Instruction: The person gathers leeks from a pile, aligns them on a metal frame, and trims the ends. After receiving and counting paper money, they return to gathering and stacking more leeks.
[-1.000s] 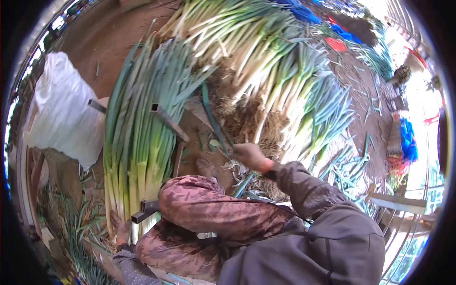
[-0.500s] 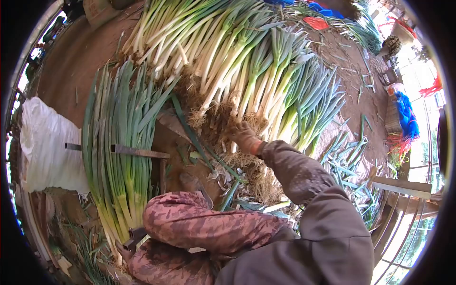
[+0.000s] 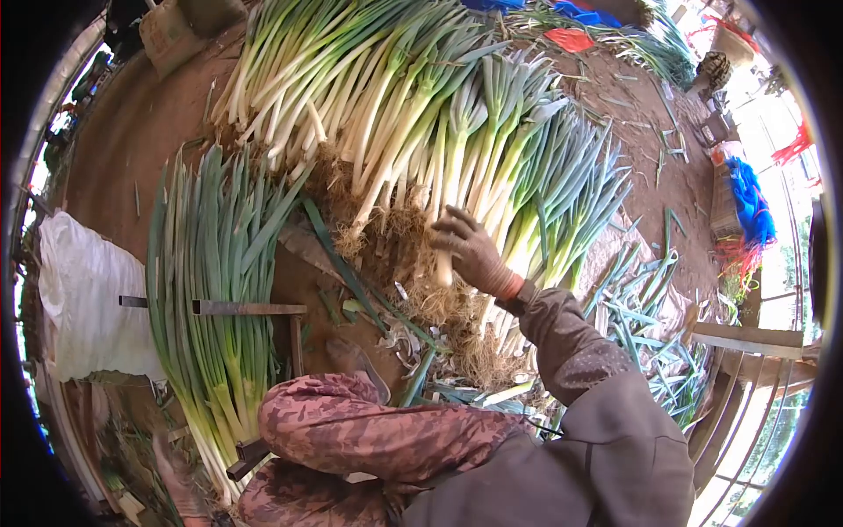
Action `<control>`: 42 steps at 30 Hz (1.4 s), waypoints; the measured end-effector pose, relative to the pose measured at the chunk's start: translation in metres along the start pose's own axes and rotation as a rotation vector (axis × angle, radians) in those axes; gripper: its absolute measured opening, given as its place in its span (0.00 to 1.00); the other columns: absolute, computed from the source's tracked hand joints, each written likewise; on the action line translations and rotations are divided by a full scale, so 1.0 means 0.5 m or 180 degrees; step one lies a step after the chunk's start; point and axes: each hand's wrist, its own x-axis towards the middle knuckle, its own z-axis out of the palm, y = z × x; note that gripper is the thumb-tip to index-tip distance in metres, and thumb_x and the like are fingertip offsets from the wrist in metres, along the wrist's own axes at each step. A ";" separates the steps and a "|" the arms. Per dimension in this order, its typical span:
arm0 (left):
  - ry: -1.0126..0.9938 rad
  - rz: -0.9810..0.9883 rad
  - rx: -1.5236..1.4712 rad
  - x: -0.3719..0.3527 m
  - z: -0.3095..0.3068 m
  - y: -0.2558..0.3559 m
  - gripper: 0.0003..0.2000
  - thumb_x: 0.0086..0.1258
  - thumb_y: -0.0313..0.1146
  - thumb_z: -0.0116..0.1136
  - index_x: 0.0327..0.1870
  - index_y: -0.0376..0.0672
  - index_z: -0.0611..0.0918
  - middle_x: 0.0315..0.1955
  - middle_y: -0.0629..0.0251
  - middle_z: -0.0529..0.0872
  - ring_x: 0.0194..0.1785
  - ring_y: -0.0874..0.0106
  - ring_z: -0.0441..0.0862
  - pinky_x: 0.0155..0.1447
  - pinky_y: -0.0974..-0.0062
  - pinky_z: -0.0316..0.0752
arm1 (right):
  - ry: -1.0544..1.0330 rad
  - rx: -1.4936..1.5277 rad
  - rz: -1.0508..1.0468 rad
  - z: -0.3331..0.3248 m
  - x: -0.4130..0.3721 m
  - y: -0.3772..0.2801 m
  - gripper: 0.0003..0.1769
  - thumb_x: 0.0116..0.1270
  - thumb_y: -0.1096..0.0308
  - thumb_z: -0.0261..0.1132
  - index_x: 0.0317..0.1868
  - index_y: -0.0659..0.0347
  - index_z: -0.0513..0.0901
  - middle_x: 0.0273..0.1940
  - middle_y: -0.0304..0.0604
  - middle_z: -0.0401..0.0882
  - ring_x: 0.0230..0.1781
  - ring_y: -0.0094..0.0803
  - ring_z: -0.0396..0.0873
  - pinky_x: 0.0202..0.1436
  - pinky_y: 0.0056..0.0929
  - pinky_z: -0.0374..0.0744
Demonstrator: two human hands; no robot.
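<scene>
My gloved right hand [image 3: 479,255] is at the root ends of a wide row of leeks [image 3: 404,114]. Its fingers curl over the thick white stem of one leek [image 3: 443,270], whose pale end sticks out below them. At the lower left, my gloved left hand [image 3: 178,479] hangs beside the white ends of a leek bundle [image 3: 215,263], apart from them. Its fingers look stretched out, though partly blurred. That bundle leans in a metal frame [image 3: 250,308] next to my knees, with its green tops pointing away.
A white sack [image 3: 92,294] hangs left of the frame. Loose leaves [image 3: 650,325] and root scraps litter the ground at right. Blue strings [image 3: 751,206] hang by a post, and a red bag [image 3: 575,40] lies at the back. A metal rail [image 3: 746,341] stands at right.
My right hand has drawn back slightly to the right, its fingers now over one thick leek stem. My left hand has moved left, away from the bundle's lower end. The view has shifted slightly.
</scene>
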 end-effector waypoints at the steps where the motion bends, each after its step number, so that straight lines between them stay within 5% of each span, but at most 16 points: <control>1: -0.0384 0.0238 -0.0062 0.019 0.038 0.105 0.39 0.73 0.49 0.58 0.78 0.34 0.59 0.73 0.50 0.67 0.77 0.60 0.64 0.78 0.62 0.58 | -0.0142 -0.0031 -0.0088 -0.013 -0.002 -0.023 0.24 0.55 0.70 0.77 0.52 0.39 0.85 0.61 0.35 0.78 0.74 0.47 0.64 0.75 0.60 0.68; 2: -0.0925 0.0478 -0.0011 0.031 0.107 0.199 0.42 0.74 0.55 0.57 0.77 0.31 0.59 0.73 0.49 0.68 0.76 0.59 0.65 0.78 0.64 0.58 | -0.0183 -0.0095 -0.0217 -0.025 -0.001 -0.045 0.26 0.53 0.70 0.77 0.53 0.41 0.84 0.59 0.35 0.79 0.74 0.48 0.65 0.73 0.58 0.71; 4: -0.1857 0.0424 -0.0057 0.030 0.267 0.367 0.35 0.72 0.38 0.57 0.76 0.34 0.61 0.73 0.49 0.68 0.78 0.57 0.63 0.77 0.63 0.60 | -0.0137 0.0120 -0.0375 -0.014 0.007 -0.069 0.25 0.53 0.71 0.75 0.53 0.42 0.83 0.58 0.37 0.79 0.72 0.48 0.67 0.71 0.55 0.72; 7: -0.2652 0.0389 -0.0330 0.063 0.530 0.401 0.33 0.74 0.34 0.54 0.77 0.31 0.58 0.73 0.47 0.68 0.77 0.59 0.64 0.76 0.67 0.62 | 0.0054 0.0427 -0.0499 -0.018 0.025 -0.122 0.22 0.53 0.73 0.73 0.50 0.48 0.85 0.55 0.39 0.80 0.68 0.50 0.71 0.68 0.50 0.76; 8: -0.2592 0.0475 -0.0407 0.085 0.625 0.372 0.39 0.71 0.45 0.61 0.75 0.28 0.60 0.68 0.42 0.72 0.73 0.57 0.69 0.75 0.63 0.63 | 0.0039 0.0493 -0.0605 -0.019 0.033 -0.128 0.22 0.53 0.73 0.73 0.50 0.48 0.84 0.55 0.39 0.80 0.67 0.50 0.71 0.67 0.49 0.77; 12: -0.2606 -0.0392 -0.0733 0.149 0.861 0.323 0.23 0.68 0.35 0.66 0.59 0.31 0.76 0.42 0.62 0.83 0.41 0.75 0.80 0.46 0.74 0.77 | -0.0324 0.0482 -0.0462 0.009 0.024 -0.084 0.27 0.54 0.71 0.76 0.57 0.48 0.83 0.60 0.41 0.79 0.68 0.44 0.73 0.69 0.46 0.77; 15: -0.2358 -0.0737 -0.0939 0.147 0.902 0.265 0.18 0.69 0.35 0.65 0.53 0.33 0.78 0.33 0.66 0.83 0.32 0.77 0.79 0.35 0.76 0.75 | -0.0135 0.0206 0.0626 -0.004 0.041 0.007 0.34 0.55 0.72 0.77 0.65 0.57 0.78 0.62 0.47 0.79 0.62 0.43 0.78 0.67 0.42 0.80; 18: -0.2358 -0.1090 -0.1070 0.150 0.901 0.248 0.14 0.71 0.35 0.63 0.49 0.34 0.79 0.28 0.68 0.82 0.26 0.76 0.79 0.29 0.76 0.74 | 0.0304 -0.0701 0.2201 0.072 0.032 0.258 0.23 0.73 0.56 0.61 0.57 0.68 0.77 0.47 0.58 0.85 0.42 0.54 0.85 0.48 0.44 0.84; 19: -0.2631 -0.0588 -0.1127 0.146 0.920 0.210 0.11 0.72 0.34 0.62 0.46 0.35 0.80 0.27 0.68 0.82 0.24 0.76 0.78 0.26 0.76 0.74 | 0.0306 -0.0471 0.1988 0.089 0.012 0.345 0.24 0.72 0.53 0.62 0.55 0.67 0.79 0.46 0.58 0.84 0.40 0.54 0.85 0.46 0.49 0.83; 20: -0.2661 -0.0385 -0.1143 0.152 0.936 0.182 0.13 0.71 0.35 0.64 0.47 0.35 0.80 0.29 0.67 0.82 0.26 0.75 0.79 0.28 0.75 0.75 | -0.0326 0.0703 0.3629 0.061 0.044 0.352 0.33 0.68 0.50 0.65 0.67 0.62 0.73 0.56 0.59 0.81 0.57 0.55 0.80 0.57 0.49 0.80; 22: -0.2700 -0.0329 -0.1207 0.136 1.003 0.148 0.16 0.68 0.36 0.66 0.50 0.35 0.80 0.32 0.64 0.84 0.31 0.73 0.80 0.32 0.71 0.77 | -0.0858 -0.0870 0.2210 0.125 0.061 0.474 0.27 0.72 0.53 0.61 0.65 0.61 0.76 0.51 0.58 0.85 0.49 0.56 0.84 0.53 0.50 0.81; 24: -0.2683 -0.0548 -0.1342 0.138 1.058 0.128 0.19 0.66 0.38 0.69 0.52 0.36 0.80 0.36 0.62 0.85 0.35 0.71 0.82 0.36 0.68 0.79 | -0.0160 -0.1151 0.2443 0.184 0.071 0.519 0.32 0.66 0.48 0.67 0.63 0.62 0.78 0.53 0.57 0.84 0.51 0.55 0.84 0.54 0.49 0.81; 25: -0.2729 -0.0517 -0.0939 0.138 1.030 0.186 0.24 0.60 0.42 0.73 0.52 0.35 0.80 0.35 0.61 0.84 0.34 0.69 0.80 0.37 0.66 0.78 | -0.0822 -0.1172 0.3068 0.136 0.128 0.457 0.35 0.63 0.46 0.70 0.63 0.63 0.78 0.54 0.57 0.84 0.52 0.56 0.83 0.56 0.48 0.81; 30: -0.2411 -0.0497 -0.1430 0.118 1.047 0.196 0.21 0.61 0.43 0.65 0.46 0.33 0.79 0.30 0.55 0.85 0.32 0.64 0.82 0.39 0.62 0.76 | -0.0890 -0.1190 0.2934 0.096 0.125 0.486 0.41 0.53 0.38 0.75 0.49 0.73 0.85 0.51 0.66 0.84 0.53 0.59 0.82 0.57 0.49 0.80; 39: -0.2409 -0.0562 -0.1300 0.105 1.039 0.231 0.20 0.64 0.43 0.65 0.48 0.37 0.79 0.32 0.53 0.85 0.32 0.61 0.84 0.40 0.61 0.77 | -0.0759 -0.1369 0.3015 0.131 0.122 0.436 0.36 0.58 0.43 0.74 0.49 0.72 0.85 0.52 0.68 0.83 0.54 0.61 0.82 0.60 0.49 0.79; 42: -0.2278 -0.0528 -0.1213 0.107 1.027 0.238 0.19 0.65 0.43 0.65 0.48 0.37 0.79 0.32 0.52 0.86 0.33 0.59 0.85 0.40 0.60 0.77 | 0.0029 -0.1018 0.3474 0.119 0.118 0.397 0.39 0.52 0.47 0.80 0.49 0.78 0.83 0.49 0.69 0.84 0.54 0.60 0.83 0.58 0.46 0.80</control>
